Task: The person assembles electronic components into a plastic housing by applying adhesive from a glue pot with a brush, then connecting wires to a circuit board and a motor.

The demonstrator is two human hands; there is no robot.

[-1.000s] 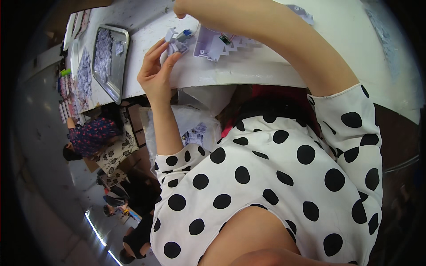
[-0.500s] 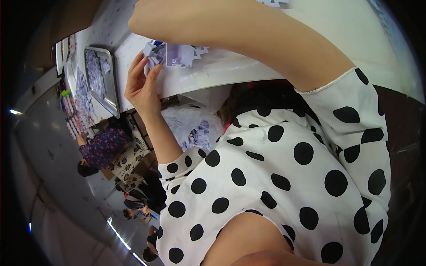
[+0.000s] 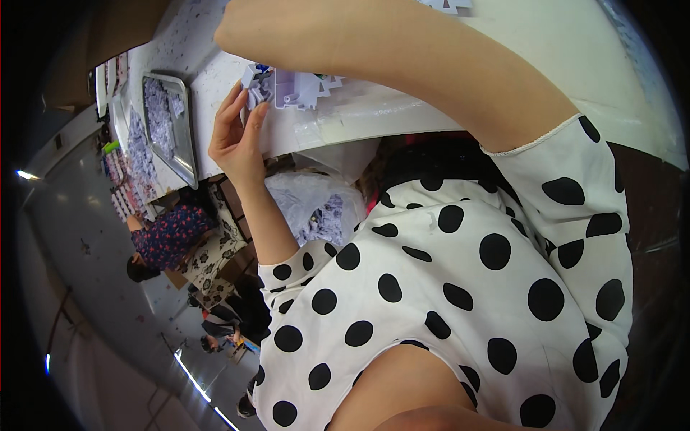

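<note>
My left hand (image 3: 241,147) reaches up to the table's near edge, thumb and fingers curved round a small pale lilac plastic part (image 3: 256,90). Bits of dark blue show just above that part. Right beside it lies a lilac plastic housing (image 3: 291,90) with a small round post and a toothed edge. My right forearm crosses over the top of the table from the right. Only the bent wrist of my right hand (image 3: 228,30) shows at the upper edge; its fingers are hidden or out of the picture.
A metal tray (image 3: 188,136) heaped with small lilac parts stands on the left, with more parts (image 3: 140,154) loose beyond it. Below the white table (image 3: 388,115) hangs a clear plastic bag (image 3: 287,197) of similar parts. Another person (image 3: 172,237) sits farther left.
The whole view has shifted slightly, moving the scene a little to the right. My left hand stays at the lilac part, which appears turned a little; my right arm keeps nearly the same pose.
</note>
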